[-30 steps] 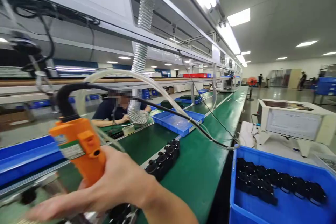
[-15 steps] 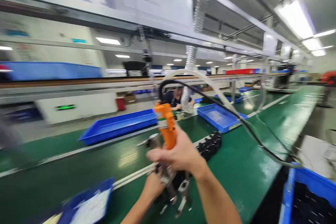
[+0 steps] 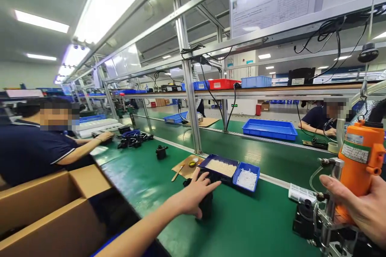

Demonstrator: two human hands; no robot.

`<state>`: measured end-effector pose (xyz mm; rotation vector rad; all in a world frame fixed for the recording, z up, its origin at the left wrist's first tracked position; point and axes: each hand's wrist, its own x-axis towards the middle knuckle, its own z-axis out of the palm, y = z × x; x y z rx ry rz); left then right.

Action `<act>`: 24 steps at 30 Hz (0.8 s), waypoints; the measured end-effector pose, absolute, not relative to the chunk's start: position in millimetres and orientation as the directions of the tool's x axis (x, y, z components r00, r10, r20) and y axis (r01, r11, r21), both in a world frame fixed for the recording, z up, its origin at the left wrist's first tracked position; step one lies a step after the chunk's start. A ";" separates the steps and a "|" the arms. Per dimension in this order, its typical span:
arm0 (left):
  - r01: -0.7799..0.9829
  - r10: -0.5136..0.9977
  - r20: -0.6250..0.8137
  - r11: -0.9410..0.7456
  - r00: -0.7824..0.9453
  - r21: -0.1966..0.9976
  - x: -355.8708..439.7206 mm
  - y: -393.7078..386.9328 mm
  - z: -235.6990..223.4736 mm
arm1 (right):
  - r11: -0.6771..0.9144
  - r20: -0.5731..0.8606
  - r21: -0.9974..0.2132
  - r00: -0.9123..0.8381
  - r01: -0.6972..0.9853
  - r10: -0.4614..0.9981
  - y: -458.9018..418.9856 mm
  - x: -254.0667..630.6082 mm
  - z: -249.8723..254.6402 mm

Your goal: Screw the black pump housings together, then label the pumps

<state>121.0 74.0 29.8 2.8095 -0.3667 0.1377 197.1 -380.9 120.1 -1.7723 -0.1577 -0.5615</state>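
Observation:
My right hand is wrapped round an orange power tool at the right edge, above a metal fixture holding a black part. My left hand reaches out over the green belt and closes on a black part standing on it, fingers spread over its top. Just beyond that hand sit two small blue trays with white pieces in them.
A cardboard box stands at the lower left. A co-worker in a dark shirt sits at the left with black parts before them; another person works across the line. A blue bin lies beyond the frame post.
The view has swung far left. My left hand has left the fixture and gone out to the black part on the belt. My right hand keeps hold of the orange tool.

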 end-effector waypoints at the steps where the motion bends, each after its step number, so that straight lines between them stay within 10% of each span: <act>1: -0.246 -0.226 0.104 -0.927 0.969 0.283 120.6 82.5 32.3 | -0.293 0.416 -0.887 0.892 0.356 -0.175 -380.2 196.6 121.5; 13: -0.467 -0.519 0.237 -0.374 0.821 0.801 175.8 -99.7 -64.9 | -0.388 0.598 -0.781 0.764 0.489 -0.241 -359.4 187.3 127.0; 24: -0.219 -0.476 0.228 0.075 0.849 0.973 174.9 -146.1 -93.9 | -0.243 0.683 -0.731 0.674 0.638 -0.283 -348.2 181.3 127.4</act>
